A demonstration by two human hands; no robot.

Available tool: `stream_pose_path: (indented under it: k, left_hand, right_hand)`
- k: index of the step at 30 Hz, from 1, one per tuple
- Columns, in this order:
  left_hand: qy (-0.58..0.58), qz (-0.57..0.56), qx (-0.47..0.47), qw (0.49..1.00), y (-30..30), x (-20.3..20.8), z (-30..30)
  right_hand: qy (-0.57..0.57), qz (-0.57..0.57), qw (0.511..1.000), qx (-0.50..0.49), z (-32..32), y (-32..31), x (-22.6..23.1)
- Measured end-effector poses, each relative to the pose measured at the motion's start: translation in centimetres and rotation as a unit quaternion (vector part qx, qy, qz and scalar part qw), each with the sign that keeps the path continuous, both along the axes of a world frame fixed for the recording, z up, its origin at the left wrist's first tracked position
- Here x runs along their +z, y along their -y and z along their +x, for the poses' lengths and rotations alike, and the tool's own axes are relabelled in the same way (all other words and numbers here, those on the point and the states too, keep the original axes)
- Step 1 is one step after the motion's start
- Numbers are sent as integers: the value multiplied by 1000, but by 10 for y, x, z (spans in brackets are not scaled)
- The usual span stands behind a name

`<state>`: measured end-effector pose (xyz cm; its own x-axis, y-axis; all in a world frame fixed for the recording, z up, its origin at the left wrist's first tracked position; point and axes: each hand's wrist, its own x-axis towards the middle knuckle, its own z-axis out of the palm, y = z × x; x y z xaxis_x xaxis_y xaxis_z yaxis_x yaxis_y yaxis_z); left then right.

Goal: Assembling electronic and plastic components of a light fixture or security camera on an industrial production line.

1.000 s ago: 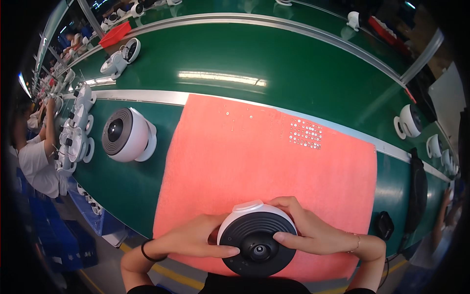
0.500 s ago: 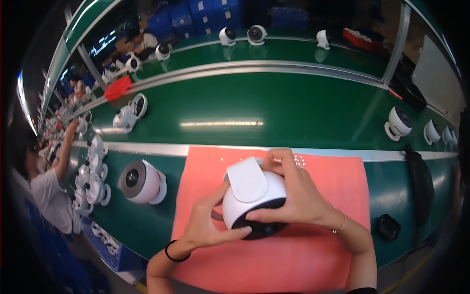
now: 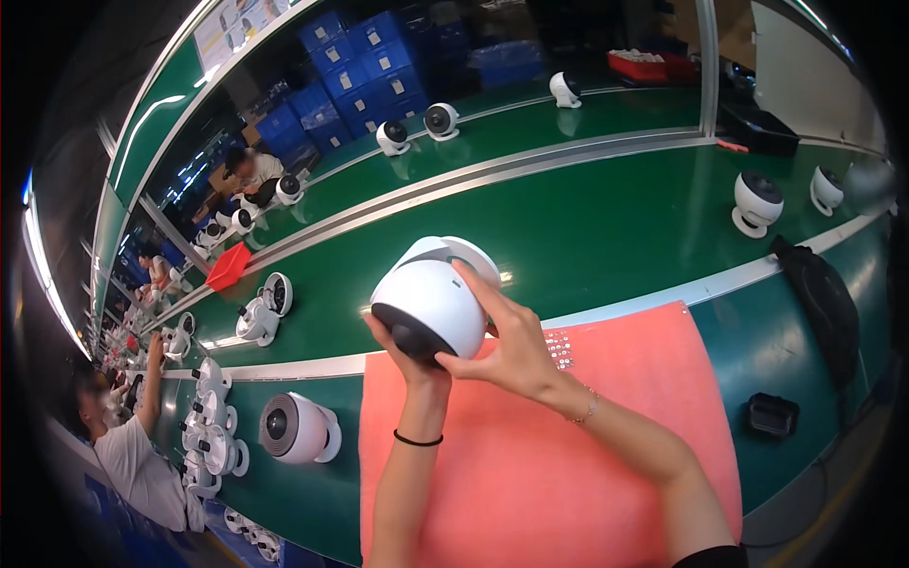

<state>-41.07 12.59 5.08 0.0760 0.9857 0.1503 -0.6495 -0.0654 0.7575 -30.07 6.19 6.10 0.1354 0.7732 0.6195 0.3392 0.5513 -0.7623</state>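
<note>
A white round device [image 3: 454,295] with a dark face was in the middle of the frame, tilted so that the face pointed toward the lower left, its pale base toward the upper right. Both hands had it, raised above the green table [image 3: 625,208]. The left hand [image 3: 415,364] cupped it from below, its fingers clamped against the lower side, partly hidden by the device. The right hand [image 3: 516,348] gripped it from the right, the index finger along the white shell and the thumb near the edge of the dark face. A black band [image 3: 418,438] circled the left wrist and a thin bracelet [image 3: 589,405] the right. Below them a pink cloth [image 3: 530,450] filled the lower middle of the frame, with small shiny pieces [image 3: 561,350] in rows near its upper edge. Left of the cloth stood a second device [image 3: 295,429], its face grey and black, and beyond it a cluster of white parts [image 3: 218,445]. A co-worker [image 3: 142,469] sat at the far left, one arm raised. A black case [image 3: 773,415] and a dark pouch [image 3: 822,298] lay at the right.
</note>
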Motion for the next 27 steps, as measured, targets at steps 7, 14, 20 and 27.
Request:
stream_pose_path:
  k: [7,14,20,27]
  left_hand:
    - [-79,-131,-231,961,-27,-27,-10]
    - [-244,32,-38,968,-15,-27,-91]
    - [-621,285,462,565,61,0,-174]
    - [-392,133,386,825,51,-83,-264]
  right_hand:
    - [-380,-258,886,66,33,-25,-22]
    - [-566,-234,790,20,77,-48,-60]
    - [-323,-277,870,-251,90,-53,-63]
    - [-214,-151,882,-391,84,-29,-29]
